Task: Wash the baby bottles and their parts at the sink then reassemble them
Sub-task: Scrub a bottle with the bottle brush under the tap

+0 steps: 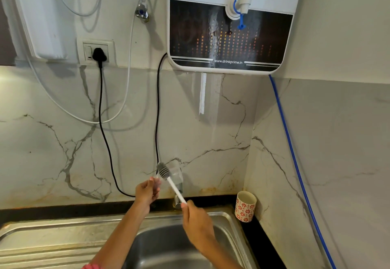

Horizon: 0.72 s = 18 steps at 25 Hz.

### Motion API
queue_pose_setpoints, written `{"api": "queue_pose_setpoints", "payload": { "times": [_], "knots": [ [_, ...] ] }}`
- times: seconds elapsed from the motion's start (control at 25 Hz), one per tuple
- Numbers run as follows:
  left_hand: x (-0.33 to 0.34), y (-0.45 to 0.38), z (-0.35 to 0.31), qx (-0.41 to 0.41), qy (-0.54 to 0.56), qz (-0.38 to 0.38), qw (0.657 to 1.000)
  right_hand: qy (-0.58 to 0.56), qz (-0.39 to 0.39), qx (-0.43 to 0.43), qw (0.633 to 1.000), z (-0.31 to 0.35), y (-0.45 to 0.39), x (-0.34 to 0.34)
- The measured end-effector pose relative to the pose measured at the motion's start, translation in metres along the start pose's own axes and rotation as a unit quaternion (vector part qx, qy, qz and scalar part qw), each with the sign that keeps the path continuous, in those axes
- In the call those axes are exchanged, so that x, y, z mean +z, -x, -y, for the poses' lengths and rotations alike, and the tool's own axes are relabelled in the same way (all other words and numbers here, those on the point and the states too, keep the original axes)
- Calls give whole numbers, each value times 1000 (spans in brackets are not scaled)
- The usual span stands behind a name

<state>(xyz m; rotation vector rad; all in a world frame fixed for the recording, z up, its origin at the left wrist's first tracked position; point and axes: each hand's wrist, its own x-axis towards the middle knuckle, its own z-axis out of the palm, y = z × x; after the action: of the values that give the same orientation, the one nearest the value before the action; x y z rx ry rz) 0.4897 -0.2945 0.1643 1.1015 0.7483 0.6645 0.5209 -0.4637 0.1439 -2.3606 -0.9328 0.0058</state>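
Observation:
Over the steel sink, my left hand pinches a clear plastic bottle part and holds it up in front of the marble wall. Its outline is faint and hard to make out. My right hand grips the white handle of a bottle brush. The brush's grey bristle head sits against the clear part, just above my left fingertips. No other bottles or parts are in view.
The chrome tap stands behind the brush handle at the sink's back edge. A white cup with red flowers sits in the right corner. A water purifier hangs above, with cables and a blue hose running down the walls.

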Motion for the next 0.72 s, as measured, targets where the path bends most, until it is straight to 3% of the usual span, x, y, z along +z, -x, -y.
{"api": "queue_pose_setpoints", "payload": {
  "times": [0.16,0.32,0.4,0.52,0.6,0.72],
  "knots": [
    [18,9,7,89,-49,-18,995,-15,-12,32,999,-1,-7,6],
    [15,5,5,129,-21,-149,980,-15,19,23,999,19,4,21],
    [10,2,4,126,-10,-110,986,-38,19,26,999,19,4,19],
    [7,11,6,133,4,-62,989,-99,23,100,990,16,-18,11],
    [6,14,14,150,-19,-68,986,-138,21,134,981,18,-22,7],
    [-3,10,15,129,22,-117,984,-80,35,71,994,21,-11,15]
  ]
}}
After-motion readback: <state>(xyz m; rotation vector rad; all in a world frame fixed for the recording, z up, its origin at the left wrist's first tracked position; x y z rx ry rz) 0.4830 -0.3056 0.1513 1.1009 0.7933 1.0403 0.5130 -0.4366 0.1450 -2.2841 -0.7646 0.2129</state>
